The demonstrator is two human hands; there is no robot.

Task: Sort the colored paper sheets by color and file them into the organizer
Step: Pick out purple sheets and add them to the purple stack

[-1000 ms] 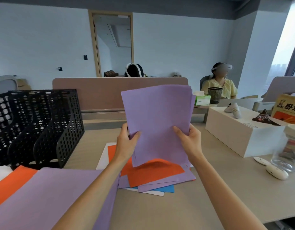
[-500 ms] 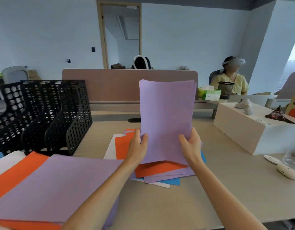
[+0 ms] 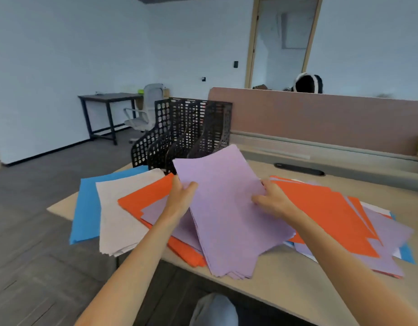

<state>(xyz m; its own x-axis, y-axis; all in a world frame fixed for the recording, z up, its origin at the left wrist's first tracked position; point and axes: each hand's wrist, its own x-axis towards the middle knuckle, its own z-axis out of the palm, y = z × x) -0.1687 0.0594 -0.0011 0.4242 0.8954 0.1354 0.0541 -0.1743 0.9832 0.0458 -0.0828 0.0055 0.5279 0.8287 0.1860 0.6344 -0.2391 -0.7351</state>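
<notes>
Hands of the person hold one purple stack (image 3: 226,215) above the desk (image 3: 297,285), near its left part. The grip of the left hand (image 3: 182,196) is closed on the left long edge of the stack, with the thumb lying on top. The grip of the right hand (image 3: 271,200) is closed on the right long edge, fingers curled on the upper sheet. The long axis of the stack runs from the near edge of the desk toward the far left corner, and it is turned a little to the left. Its far short edge points to the black organizer (image 3: 189,132) and covers the foot of the organizer's rightmost slot. Its near short edge is close to the near edge of the desk, and there the sheets are slightly fanned. I cannot tell if the stack touches the papers below it.

The organizer stands upright at the far left corner of the desk. Its slots look to have no paper in them. On the left part of the desk lie sorted piles, one overlapping the next: blue sheets (image 3: 88,208) hanging over the left edge, then white sheets (image 3: 123,208), then orange sheets (image 3: 144,196), and purple sheets (image 3: 156,210) on top of the orange ones. To the right of the right hand lies a mixed pile (image 3: 321,212), mostly orange and purple. A brown divider (image 3: 321,118) stands along the far edge of the desk.
</notes>
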